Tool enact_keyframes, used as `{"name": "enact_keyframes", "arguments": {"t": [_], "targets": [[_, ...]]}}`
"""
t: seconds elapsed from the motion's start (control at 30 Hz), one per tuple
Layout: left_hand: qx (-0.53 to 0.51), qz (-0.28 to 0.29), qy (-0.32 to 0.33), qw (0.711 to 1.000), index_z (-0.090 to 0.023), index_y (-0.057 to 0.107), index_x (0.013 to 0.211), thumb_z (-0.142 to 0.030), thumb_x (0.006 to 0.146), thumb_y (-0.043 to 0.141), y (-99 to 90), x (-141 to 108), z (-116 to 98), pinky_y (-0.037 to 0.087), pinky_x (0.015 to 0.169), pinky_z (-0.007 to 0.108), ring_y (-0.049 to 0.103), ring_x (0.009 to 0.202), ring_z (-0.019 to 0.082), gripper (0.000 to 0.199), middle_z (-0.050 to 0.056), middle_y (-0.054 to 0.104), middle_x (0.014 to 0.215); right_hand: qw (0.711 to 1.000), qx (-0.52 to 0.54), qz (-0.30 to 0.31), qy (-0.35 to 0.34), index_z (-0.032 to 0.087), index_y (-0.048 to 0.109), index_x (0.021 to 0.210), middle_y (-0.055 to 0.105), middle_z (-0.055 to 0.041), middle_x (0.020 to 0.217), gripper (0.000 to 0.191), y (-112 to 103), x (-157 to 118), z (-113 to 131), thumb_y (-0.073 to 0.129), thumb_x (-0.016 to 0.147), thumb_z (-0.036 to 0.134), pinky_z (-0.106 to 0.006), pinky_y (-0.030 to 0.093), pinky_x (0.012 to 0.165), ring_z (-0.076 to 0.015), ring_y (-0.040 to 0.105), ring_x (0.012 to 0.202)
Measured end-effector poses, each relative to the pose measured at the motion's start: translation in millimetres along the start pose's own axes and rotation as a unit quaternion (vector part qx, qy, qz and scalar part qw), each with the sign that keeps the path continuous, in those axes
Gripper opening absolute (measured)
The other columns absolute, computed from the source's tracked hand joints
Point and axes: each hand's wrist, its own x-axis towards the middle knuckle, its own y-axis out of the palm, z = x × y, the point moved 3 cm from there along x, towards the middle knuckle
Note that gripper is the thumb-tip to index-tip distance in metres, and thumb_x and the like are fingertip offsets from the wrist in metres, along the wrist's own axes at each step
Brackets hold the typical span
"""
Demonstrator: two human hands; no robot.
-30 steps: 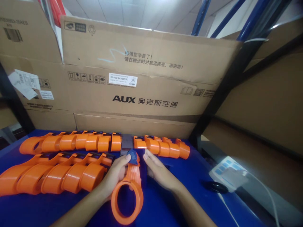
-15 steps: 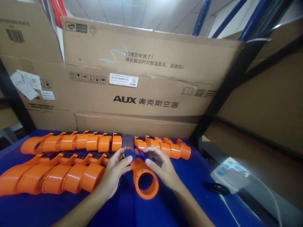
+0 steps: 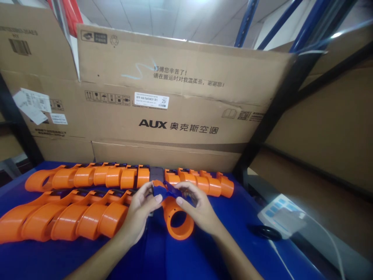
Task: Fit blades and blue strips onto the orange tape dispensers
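Observation:
In the head view, I hold an orange plastic ring-shaped part (image 3: 180, 234) in front of me, with the round opening of its tube turned toward me. Two dark blue pieces sit at its upper end. My left hand (image 3: 142, 208) pinches the left blue piece (image 3: 159, 191) and the orange end behind it between thumb and fingers. At the other side, the thumb and fingers of my right hand (image 3: 199, 207) close around the right blue piece (image 3: 174, 189). How the blue pieces join the orange part is hidden by my fingers.
Rows of similar orange parts (image 3: 91, 221) lie on the blue table surface (image 3: 186, 264), left and behind my hands. A white device with blue keys (image 3: 281, 214), a black oval object (image 3: 268, 232) and cables are at right. A cardboard box wall (image 3: 116, 128) stands behind.
The orange part has tilted slightly, and its tube opening sits a little higher. Both hands keep nearly the same grip on it. The view has shifted slightly.

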Motion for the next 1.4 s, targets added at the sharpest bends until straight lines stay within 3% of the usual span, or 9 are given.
{"name": "enact_keyframes", "arguments": {"t": [0.2, 0.3, 0.47, 0.67, 0.9, 1.07, 1.4], "targets": [[-0.028, 0.017, 0.048, 0.998, -0.024, 0.068, 0.122, -0.022, 0.071, 0.087, -2.8, -4, 1, 0.052, 0.100, 0.037, 0.066, 0.116, 0.027, 0.054, 0.007, 0.072, 0.124, 0.999, 0.018, 0.035, -0.010, 0.026, 0.059, 0.125, 0.069, -0.0087, 0.124, 0.040, 2, -3, 5, 0.073, 0.090, 0.042, -0.045, 0.051, 0.104, -0.0284, 0.066, 0.117], [-0.018, 0.052, 0.062, 0.997, -0.024, 0.066, 0.127, -0.021, 0.072, 0.086, -3.6, -5, 2, 0.049, 0.106, 0.037, 0.061, 0.126, 0.029, 0.060, 0.008, 0.070, 0.132, 0.998, -0.001, 0.054, -0.024, 0.026, 0.057, 0.130, 0.069, -0.0092, 0.126, 0.045, 3, -5, 8, 0.073, 0.090, 0.040, -0.043, 0.053, 0.100, -0.0285, 0.067, 0.115], [0.014, 0.078, 0.073, 0.994, -0.025, 0.060, 0.138, -0.030, 0.079, 0.081, -2.3, -4, -2, 0.038, 0.116, 0.041, 0.047, 0.142, 0.033, 0.062, 0.010, 0.057, 0.150, 0.988, -0.109, 0.014, -0.105, 0.027, 0.058, 0.133, 0.067, -0.0116, 0.132, 0.057, 1, -7, 12, 0.082, 0.082, 0.037, -0.050, 0.049, 0.106, -0.0336, 0.064, 0.121], [0.086, 0.071, 0.096, 0.989, -0.026, 0.063, 0.125, -0.029, 0.077, 0.084, 3.9, -8, -12, 0.041, 0.114, 0.042, 0.058, 0.132, 0.033, 0.052, 0.010, 0.066, 0.139, 0.950, -0.221, -0.022, -0.221, 0.031, 0.061, 0.136, 0.070, -0.0123, 0.121, 0.062, 3, -11, 15, 0.085, 0.079, 0.032, -0.053, 0.054, 0.096, -0.0334, 0.067, 0.108], [0.166, 0.060, 0.152, 0.972, -0.026, 0.059, 0.119, -0.026, 0.082, 0.079, -1.0, -8, -12, 0.042, 0.111, 0.041, 0.060, 0.130, 0.030, 0.043, 0.009, 0.067, 0.137, 0.921, -0.261, -0.048, -0.285, 0.028, 0.059, 0.140, 0.068, -0.0131, 0.116, 0.065, 6, -16, 15, 0.085, 0.080, 0.028, -0.051, 0.057, 0.090, -0.0304, 0.068, 0.102], [0.201, 0.046, 0.172, 0.963, -0.025, 0.058, 0.117, -0.027, 0.081, 0.079, -4.9, -3, -9, 0.044, 0.108, 0.043, 0.063, 0.125, 0.030, 0.041, 0.008, 0.069, 0.132, 0.911, -0.273, -0.052, -0.305, 0.023, 0.060, 0.139, 0.066, -0.0134, 0.114, 0.064, 6, -16, 13, 0.085, 0.080, 0.029, -0.049, 0.059, 0.088, -0.0286, 0.067, 0.100], [0.219, 0.025, 0.194, 0.956, -0.028, 0.060, 0.112, -0.025, 0.083, 0.076, -0.9, -11, -18, 0.048, 0.098, 0.034, 0.066, 0.110, 0.022, 0.034, 0.001, 0.071, 0.116, 0.903, -0.290, -0.057, -0.313, 0.023, 0.060, 0.141, 0.066, -0.0135, 0.115, 0.067, 6, -17, 14, 0.086, 0.079, 0.032, -0.046, 0.060, 0.086, -0.0281, 0.066, 0.100]]}}
